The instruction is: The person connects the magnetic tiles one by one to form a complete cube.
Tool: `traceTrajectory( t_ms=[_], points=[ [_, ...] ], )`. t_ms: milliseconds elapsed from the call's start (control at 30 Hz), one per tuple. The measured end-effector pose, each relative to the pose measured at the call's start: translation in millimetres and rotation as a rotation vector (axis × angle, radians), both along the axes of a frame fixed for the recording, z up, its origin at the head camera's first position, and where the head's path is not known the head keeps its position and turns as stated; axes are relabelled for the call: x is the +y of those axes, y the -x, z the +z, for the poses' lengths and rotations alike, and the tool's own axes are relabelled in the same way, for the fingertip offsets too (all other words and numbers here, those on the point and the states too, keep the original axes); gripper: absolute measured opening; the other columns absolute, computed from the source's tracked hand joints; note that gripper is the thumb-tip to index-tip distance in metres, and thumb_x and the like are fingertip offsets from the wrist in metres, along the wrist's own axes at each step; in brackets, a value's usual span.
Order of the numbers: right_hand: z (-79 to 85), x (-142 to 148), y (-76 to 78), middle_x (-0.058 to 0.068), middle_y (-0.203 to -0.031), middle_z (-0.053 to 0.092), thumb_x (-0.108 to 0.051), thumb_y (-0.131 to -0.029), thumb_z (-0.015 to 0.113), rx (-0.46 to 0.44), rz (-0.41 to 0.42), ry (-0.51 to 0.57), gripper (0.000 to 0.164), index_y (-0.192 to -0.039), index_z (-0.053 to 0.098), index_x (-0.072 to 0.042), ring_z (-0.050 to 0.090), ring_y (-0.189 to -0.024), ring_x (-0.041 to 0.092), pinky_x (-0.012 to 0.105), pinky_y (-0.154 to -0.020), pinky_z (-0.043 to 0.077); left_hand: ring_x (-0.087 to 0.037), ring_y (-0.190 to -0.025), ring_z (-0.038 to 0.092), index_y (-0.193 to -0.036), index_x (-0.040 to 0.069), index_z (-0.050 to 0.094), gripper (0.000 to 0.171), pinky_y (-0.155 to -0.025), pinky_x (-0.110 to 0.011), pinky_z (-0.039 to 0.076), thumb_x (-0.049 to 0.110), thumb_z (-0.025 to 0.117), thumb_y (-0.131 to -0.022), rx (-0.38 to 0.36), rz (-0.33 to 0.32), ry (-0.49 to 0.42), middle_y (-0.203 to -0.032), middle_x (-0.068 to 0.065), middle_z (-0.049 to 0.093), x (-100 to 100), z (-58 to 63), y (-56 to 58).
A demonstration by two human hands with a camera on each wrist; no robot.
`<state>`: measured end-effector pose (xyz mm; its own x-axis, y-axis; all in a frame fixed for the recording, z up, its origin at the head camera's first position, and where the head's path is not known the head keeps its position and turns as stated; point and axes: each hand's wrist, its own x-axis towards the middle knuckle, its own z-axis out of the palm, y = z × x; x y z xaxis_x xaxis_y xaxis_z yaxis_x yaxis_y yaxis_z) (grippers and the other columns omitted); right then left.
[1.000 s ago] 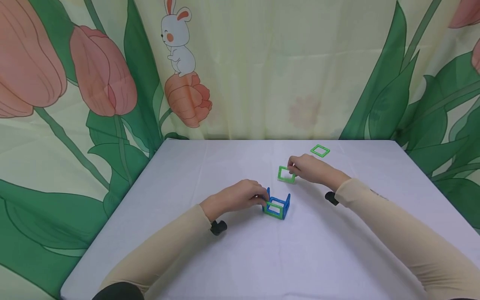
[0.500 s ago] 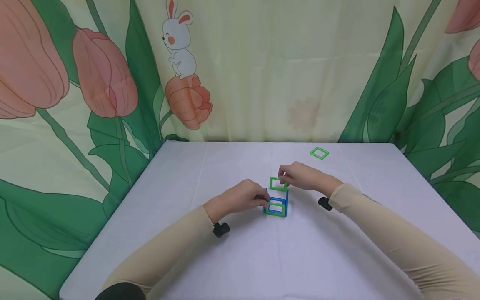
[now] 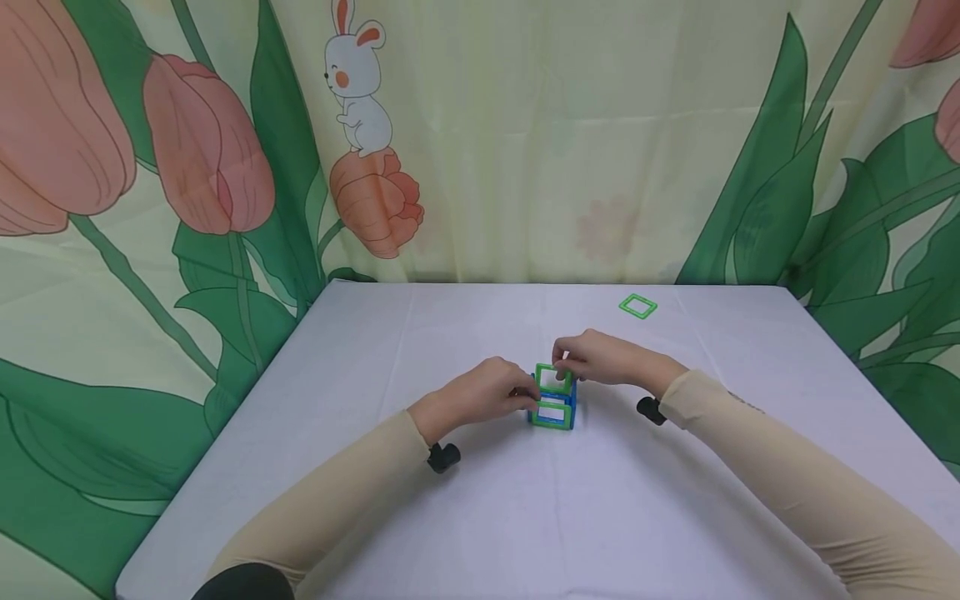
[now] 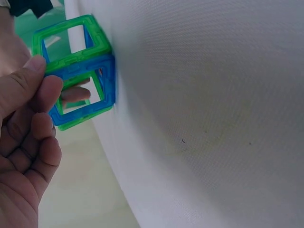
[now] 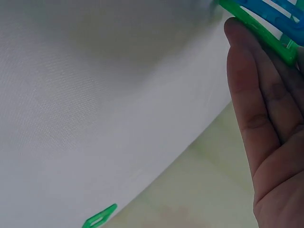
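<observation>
Blue and green open-frame magnetic tiles form a small box shape on the white table. At its near side stands a green tile [image 3: 551, 427], whose upper left corner my left hand [image 3: 483, 396] pinches between thumb and index finger. An upright blue tile [image 4: 109, 83] adjoins it in the left wrist view. Along the far side my right hand [image 3: 600, 358] pinches another green tile [image 3: 545, 367] by its right part, upright against the blue frames. Close up in the right wrist view, this green tile's edge [image 5: 261, 33] lies along the fingers, with blue [image 5: 270, 16] behind it.
One loose green tile [image 3: 630, 312] lies flat near the table's back edge, right of centre. A white cloth covers the table [image 3: 480, 533]. Behind it hangs a curtain [image 3: 510, 150] printed with tulips and a rabbit.
My right hand has brought its green tile left and nearer, down onto the far side of the blue frames. The left hand has stayed at the near green tile, and the box shape has turned slightly.
</observation>
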<state>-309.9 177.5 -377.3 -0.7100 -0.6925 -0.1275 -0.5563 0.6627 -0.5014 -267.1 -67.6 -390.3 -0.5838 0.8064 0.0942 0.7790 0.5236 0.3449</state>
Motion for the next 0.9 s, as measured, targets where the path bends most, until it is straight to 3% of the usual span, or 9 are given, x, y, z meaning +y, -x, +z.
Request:
traceTrajectory(
  t_ms=[267,633,733,900],
  points=[
    [1.3,-1.6,-3.6,0.002,-0.103,0.080,-0.013,-0.107,0.056,-0.025,0.049,0.026,0.011,-0.106,0.065,-0.009,0.068,-0.083,0.008,0.029,-0.075,0.055,-0.002,-0.086,0.067,-0.104,0.011,0.081,0.012,-0.078,-0.014,0.052,0.019,0.076,-0.095,0.028,-0.017,-0.013,-0.096,0.003,0.078,-0.5,0.1,-0.6],
    [0.2,0.9,-2.2,-0.002,-0.105,0.079,-0.017,-0.108,0.054,-0.034,0.050,0.002,0.012,-0.108,0.065,-0.012,0.064,-0.081,0.010,0.029,-0.072,0.051,-0.002,-0.086,0.066,-0.104,0.010,0.080,0.012,-0.079,-0.015,0.052,0.018,0.075,-0.096,0.033,-0.023,-0.021,-0.096,0.003,0.078,-0.8,0.2,-1.3],
    [0.6,2.4,-0.8,-0.003,-0.105,0.078,-0.022,-0.109,0.051,-0.042,0.026,-0.005,0.018,-0.112,0.066,-0.013,0.064,-0.081,0.014,0.031,-0.073,0.052,-0.003,-0.086,0.066,-0.104,0.010,0.080,0.013,-0.079,-0.015,0.052,0.018,0.076,-0.096,0.027,-0.022,-0.020,-0.097,0.002,0.078,-0.5,0.7,-1.4],
    [4.0,12.2,7.9,0.003,-0.108,0.077,-0.028,-0.110,0.045,-0.044,-0.075,0.006,0.030,-0.122,0.065,-0.009,0.074,-0.095,0.018,0.040,-0.088,0.059,-0.004,-0.088,0.067,-0.106,0.010,0.081,0.014,-0.081,-0.016,0.052,0.018,0.076,-0.095,0.021,-0.009,-0.001,-0.099,0.002,0.079,1.1,1.9,-2.8]
  ],
)
